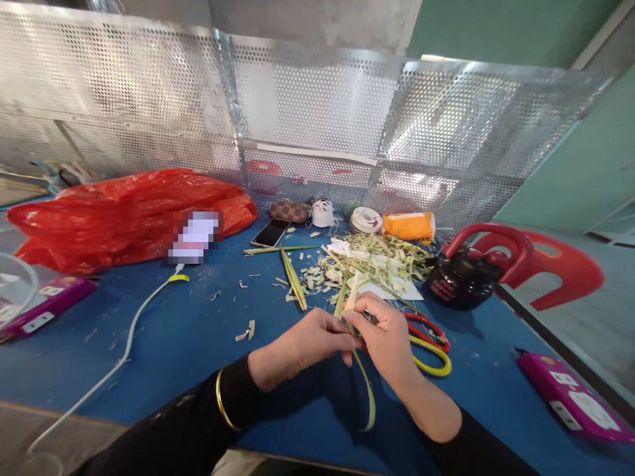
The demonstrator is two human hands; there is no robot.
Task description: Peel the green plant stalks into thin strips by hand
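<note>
My left hand and my right hand are close together over the front of the blue table, fingers closed on a pale green leaf strip. One end of the strip curls down below my fingers, while a whitish pointed end sticks up by my right fingertips. Scissors with red and yellow handles lie just right of my right hand, their blades hidden. Beyond my hands is a heap of leaf scraps on white paper. Longer folded leaf pieces rest to the left of it.
A black flask with a red handle stands right of the heap. Purple power strips lie at both sides. A red plastic bag, a lit phone on a white cable, a dark phone and an orange packet are farther back.
</note>
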